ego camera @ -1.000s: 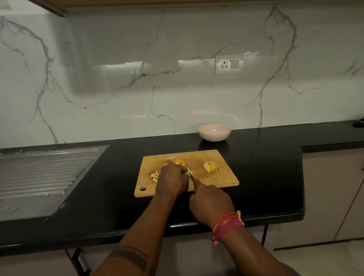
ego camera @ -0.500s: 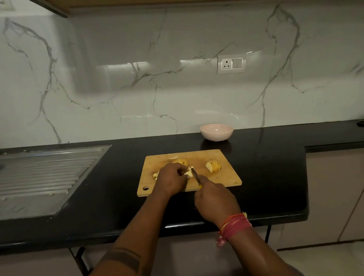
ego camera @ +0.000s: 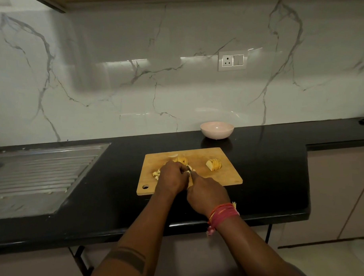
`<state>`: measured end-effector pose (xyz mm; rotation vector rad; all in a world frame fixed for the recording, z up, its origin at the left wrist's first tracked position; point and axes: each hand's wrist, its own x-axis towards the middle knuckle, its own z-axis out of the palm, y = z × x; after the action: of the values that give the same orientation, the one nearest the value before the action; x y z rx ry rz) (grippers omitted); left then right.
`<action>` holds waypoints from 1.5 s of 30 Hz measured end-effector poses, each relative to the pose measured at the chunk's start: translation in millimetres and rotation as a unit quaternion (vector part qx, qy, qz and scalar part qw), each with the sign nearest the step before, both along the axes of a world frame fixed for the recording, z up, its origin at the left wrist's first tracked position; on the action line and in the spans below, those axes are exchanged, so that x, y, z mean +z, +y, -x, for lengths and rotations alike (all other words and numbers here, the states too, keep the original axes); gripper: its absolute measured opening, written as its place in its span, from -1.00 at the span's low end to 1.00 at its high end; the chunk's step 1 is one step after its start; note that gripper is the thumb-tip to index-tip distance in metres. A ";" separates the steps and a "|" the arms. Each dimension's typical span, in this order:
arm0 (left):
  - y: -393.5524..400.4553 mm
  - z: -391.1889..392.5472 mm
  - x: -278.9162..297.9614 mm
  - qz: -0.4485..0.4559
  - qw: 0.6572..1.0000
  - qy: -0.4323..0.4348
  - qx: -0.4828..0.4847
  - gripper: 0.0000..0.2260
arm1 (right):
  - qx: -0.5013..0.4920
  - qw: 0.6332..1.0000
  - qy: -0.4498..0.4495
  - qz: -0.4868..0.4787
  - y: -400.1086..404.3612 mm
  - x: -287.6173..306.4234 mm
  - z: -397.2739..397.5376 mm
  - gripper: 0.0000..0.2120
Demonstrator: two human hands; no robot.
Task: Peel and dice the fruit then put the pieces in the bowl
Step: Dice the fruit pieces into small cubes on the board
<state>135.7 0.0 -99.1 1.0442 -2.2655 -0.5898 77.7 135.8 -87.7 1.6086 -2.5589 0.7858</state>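
While both hands [ego camera: 190, 184] grip fruit [ego camera: 181, 161] and knife [ego camera: 189, 172], the board [ego camera: 221, 176] lies on black counter [ego camera: 113, 197].

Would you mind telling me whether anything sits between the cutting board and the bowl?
Nothing visible does: only bare black counter lies between the cutting board and the empty pink bowl behind its far edge.

We see a pale pink bowl [ego camera: 217, 129] on a black counter [ego camera: 113, 197]. The white wall [ego camera: 117, 73] carries grey veins, and the board [ego camera: 227, 172] is tan.
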 end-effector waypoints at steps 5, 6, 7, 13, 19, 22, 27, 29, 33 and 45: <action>3.5 1.4 1.4 -0.011 1.000 0.003 0.023 -0.86 | 0.004 1.000 0.017 -0.018 12.5 -1.1 0.1 -0.64; 3.3 1.3 1.0 -0.012 1.000 0.005 0.024 -0.86 | 0.003 1.000 0.019 -0.017 17.1 -2.5 -0.5 -0.63; 3.1 1.4 0.8 -0.012 1.000 0.006 0.022 -0.85 | 0.003 1.000 0.020 -0.017 21.2 -4.4 -0.8 -0.60; 0.2 -2.2 0.8 -0.012 1.000 -0.013 0.006 -0.76 | 0.004 1.000 -0.023 0.020 36.4 -3.8 4.1 -0.49; -4.3 -8.9 4.5 -0.018 1.000 -0.013 -0.015 -0.71 | 0.006 0.999 -0.031 0.036 22.6 3.8 0.9 -0.49; -4.7 -7.4 2.4 -0.005 1.000 -0.015 -0.013 -0.80 | 0.010 0.999 -0.028 0.019 12.4 6.7 -2.1 -0.51; -7.5 -4.8 -1.1 0.011 1.000 -0.019 -0.004 -0.88 | 0.008 1.000 -0.021 0.009 0.8 4.4 -2.5 -0.61; -5.9 -3.9 -0.8 0.011 1.000 -0.015 0.001 -0.89 | 0.007 1.000 -0.013 0.003 -0.6 1.9 -2.9 -0.60; -3.3 -1.3 -2.1 0.006 1.000 -0.010 0.015 -0.89 | 0.009 1.000 -0.012 -0.009 -2.7 4.5 -0.1 -0.65; 0.9 -0.6 -6.1 0.001 0.999 0.019 0.039 -0.89 | 0.008 0.999 0.021 -0.025 11.2 -3.2 -1.3 -0.55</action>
<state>136.3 0.9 -105.2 1.1066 -2.1820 -0.5684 79.0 147.0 -90.9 1.6417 -2.5596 0.6870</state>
